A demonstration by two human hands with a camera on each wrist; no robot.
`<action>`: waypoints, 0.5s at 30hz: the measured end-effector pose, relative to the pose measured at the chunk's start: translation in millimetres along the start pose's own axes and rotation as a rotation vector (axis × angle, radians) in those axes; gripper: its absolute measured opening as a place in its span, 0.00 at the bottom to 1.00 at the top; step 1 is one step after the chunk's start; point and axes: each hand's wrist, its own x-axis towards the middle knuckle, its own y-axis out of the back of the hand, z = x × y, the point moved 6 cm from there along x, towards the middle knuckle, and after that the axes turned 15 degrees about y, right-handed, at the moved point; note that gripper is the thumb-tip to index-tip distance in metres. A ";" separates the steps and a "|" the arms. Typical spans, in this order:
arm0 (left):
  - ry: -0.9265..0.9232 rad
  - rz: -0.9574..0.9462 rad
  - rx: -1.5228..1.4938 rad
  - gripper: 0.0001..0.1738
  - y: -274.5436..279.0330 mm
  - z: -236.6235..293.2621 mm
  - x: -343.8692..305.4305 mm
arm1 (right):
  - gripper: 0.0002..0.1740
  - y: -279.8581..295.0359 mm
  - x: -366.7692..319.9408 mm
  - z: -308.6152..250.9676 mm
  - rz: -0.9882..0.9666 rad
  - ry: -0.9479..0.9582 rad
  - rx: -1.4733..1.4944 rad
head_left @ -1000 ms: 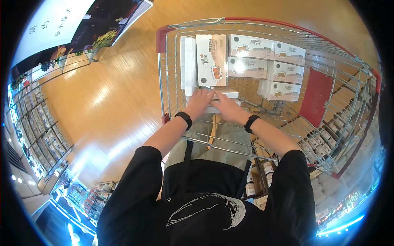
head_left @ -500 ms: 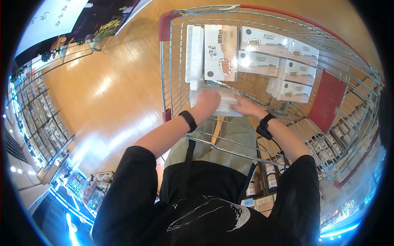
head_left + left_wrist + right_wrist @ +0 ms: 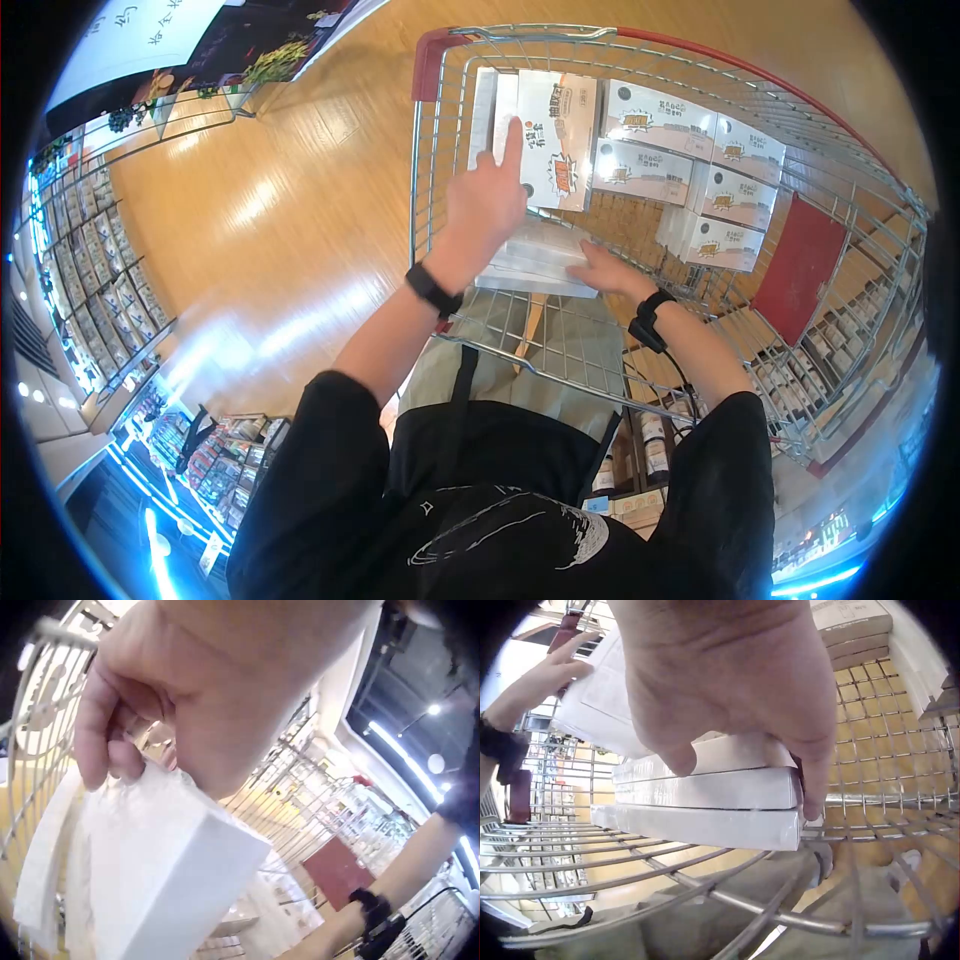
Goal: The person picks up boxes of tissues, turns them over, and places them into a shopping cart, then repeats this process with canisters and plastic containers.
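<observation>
My left hand (image 3: 485,205) reaches over the left side of the shopping cart, index finger stretched onto a large printed white box (image 3: 550,140). In the left wrist view, its other fingers bend at the top edge of a white box (image 3: 161,855). My right hand (image 3: 612,272) rests at the right end of a stack of flat white packs (image 3: 712,787). Its thumb lies on the stack's near side and a finger runs down the end. The palm hides part of the top pack.
The cart's wire rim (image 3: 600,370) is close in front of the body. Several printed boxes (image 3: 735,195) stand stacked in the cart on the right, near a red panel (image 3: 803,270). Shelves of goods (image 3: 90,260) are at the left beyond the wooden floor (image 3: 300,220).
My left hand has left the flat packs and moved forward and left to the printed box. The right hand has shifted right, to the end of the stack.
</observation>
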 end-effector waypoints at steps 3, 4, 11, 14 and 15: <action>-0.133 -0.019 -0.008 0.41 38.5 16.6 -40.6 | 0.46 -3.5 -3.0 1.5 0.019 -0.028 -0.022; -0.213 -0.033 0.014 0.39 42.7 21.2 -52.6 | 0.44 -5.6 -1.7 6.4 0.039 -0.019 -0.008; -0.428 -0.074 0.045 0.17 -7.1 40.9 -73.6 | 0.43 -0.7 0.2 -1.5 0.013 0.141 0.281; -0.418 -0.149 0.064 0.14 -23.6 59.4 -69.6 | 0.34 -17.8 10.6 46.3 0.114 0.043 0.269; -0.460 -0.189 0.079 0.14 -23.6 67.0 -69.6 | 0.34 -6.1 0.1 28.3 0.113 0.039 0.270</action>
